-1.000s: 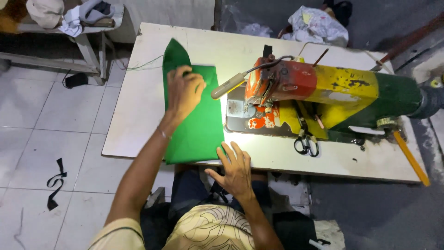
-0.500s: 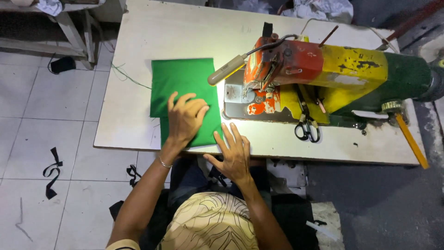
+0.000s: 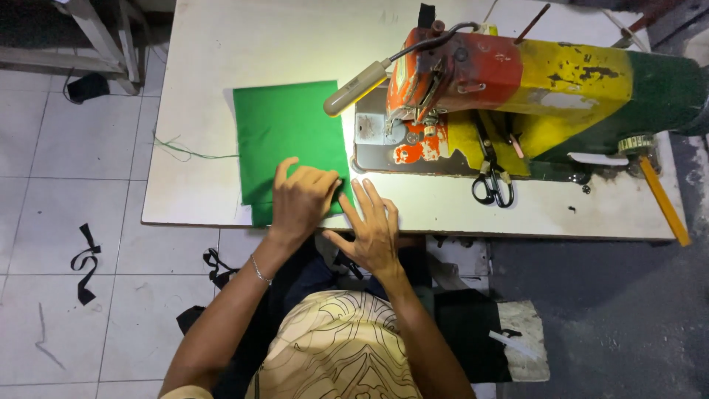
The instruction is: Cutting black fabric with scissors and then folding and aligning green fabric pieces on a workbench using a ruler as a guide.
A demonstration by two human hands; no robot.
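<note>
green cloth [image 3: 288,140] lies flat on white table [image 3: 295,37], centre-left of frame, just left of sewing machine [image 3: 517,81]. looks thin, light, limp; likely slides easily on smooth top, so best held by flat palm pressure or pinch at near edge. left hand [image 3: 301,199] flat, fingers loosely spread, pressing cloth's lower right corner. right hand [image 3: 371,230] open, fingers splayed, at table edge touching cloth corner; grips nothing. scissors [image 3: 493,181] right of centre.
</note>
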